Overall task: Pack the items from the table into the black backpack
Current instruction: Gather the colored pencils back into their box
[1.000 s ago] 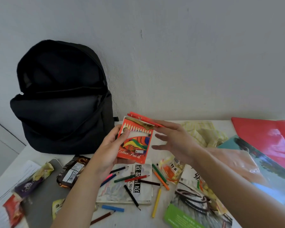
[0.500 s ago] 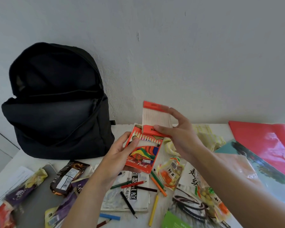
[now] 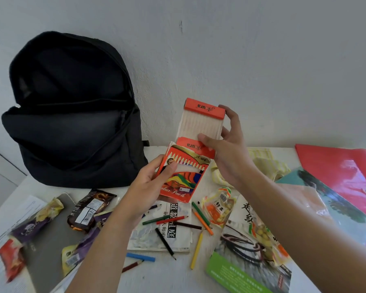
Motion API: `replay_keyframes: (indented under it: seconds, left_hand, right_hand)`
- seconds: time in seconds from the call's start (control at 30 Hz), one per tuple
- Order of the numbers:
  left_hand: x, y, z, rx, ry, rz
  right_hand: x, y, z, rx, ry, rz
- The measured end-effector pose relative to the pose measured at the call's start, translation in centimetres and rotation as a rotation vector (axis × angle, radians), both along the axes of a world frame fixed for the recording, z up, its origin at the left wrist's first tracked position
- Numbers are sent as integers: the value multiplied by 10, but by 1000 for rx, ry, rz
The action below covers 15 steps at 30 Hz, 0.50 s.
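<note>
My left hand (image 3: 148,182) grips the colour pencil box (image 3: 182,180) by its left edge. My right hand (image 3: 226,157) pinches the pale inner tray (image 3: 201,123), which sticks up out of the box's top. Left of my grip stands the black backpack (image 3: 72,123), gaping. Loose pencils (image 3: 197,248) lie beneath my grip.

Head camera looks forward and down (wide-angle) at the near table (image 3: 51,185).

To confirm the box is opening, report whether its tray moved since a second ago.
Yes: the right hand pulled the tray up out of the pencil box, well above the table's far edge.
</note>
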<state>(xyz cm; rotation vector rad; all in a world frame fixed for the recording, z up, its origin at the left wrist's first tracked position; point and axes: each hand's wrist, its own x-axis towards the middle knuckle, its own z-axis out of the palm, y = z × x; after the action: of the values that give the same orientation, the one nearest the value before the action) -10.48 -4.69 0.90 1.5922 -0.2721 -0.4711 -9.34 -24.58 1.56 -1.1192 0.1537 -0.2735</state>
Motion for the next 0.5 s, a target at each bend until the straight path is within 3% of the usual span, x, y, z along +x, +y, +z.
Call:
replay_keyframes:
  seconds: [0.23,0.5]
  left_hand:
    - [2,3,-6,42,8,-4]
    - [3,0,-4,30,7,-13]
  right_hand:
    - [-1,-5,3,-8,-66,-51]
    - [-1,6,1,-236,-48,-8]
